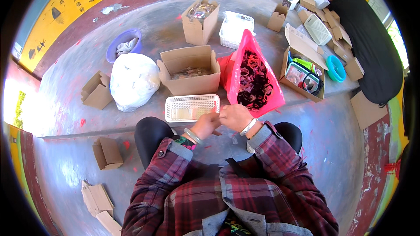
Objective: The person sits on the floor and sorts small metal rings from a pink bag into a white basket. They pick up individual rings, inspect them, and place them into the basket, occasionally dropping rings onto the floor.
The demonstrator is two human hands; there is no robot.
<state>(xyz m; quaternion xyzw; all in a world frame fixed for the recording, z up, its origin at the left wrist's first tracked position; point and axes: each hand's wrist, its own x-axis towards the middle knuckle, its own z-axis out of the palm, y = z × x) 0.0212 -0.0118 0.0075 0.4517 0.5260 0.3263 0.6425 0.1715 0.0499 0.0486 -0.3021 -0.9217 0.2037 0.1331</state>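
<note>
My left hand (205,126) and my right hand (236,117) meet in front of me, fingertips together. Both are closed in a pinch; whatever lies between the fingers is too small or hidden to make out. Just beyond the left hand is a white plastic basket (169,110) with small pale cards or packets inside. A pink plastic bag (274,91) gapes beside the right hand, full of dark and pinkish hair ties (253,81). Behind the basket stands an open cardboard box (192,84) holding a pile of small packaged pieces.
A stuffed white bag (134,81), a purple basin (113,49) and a small open box (97,91) sit to the left. Farther off are a tall box (197,31) and another white basket (231,40). At right stand an open carton (291,78) and a turquoise basket (336,68).
</note>
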